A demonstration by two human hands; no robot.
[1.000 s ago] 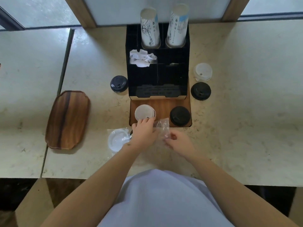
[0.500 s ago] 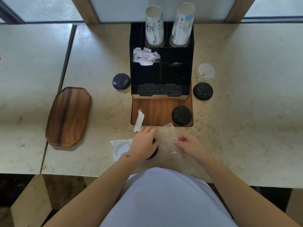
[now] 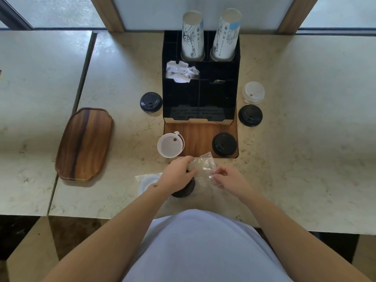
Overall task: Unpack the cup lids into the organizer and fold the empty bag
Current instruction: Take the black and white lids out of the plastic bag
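Wood tray lies at the far left of the counter. Left hand, fingers curled, pinches the clear bag over a black lid; a white lid sits upturned at the black organizer's wooden base. Right hand pinches the bag's other edge. Further right, a black lid and a white lid lie beside the organizer.

Both forearms reach forward, hands close together. The left hand curls palm-down, fingers bent; the right hand pinches with thumb and fingertips, wrist angled inward.
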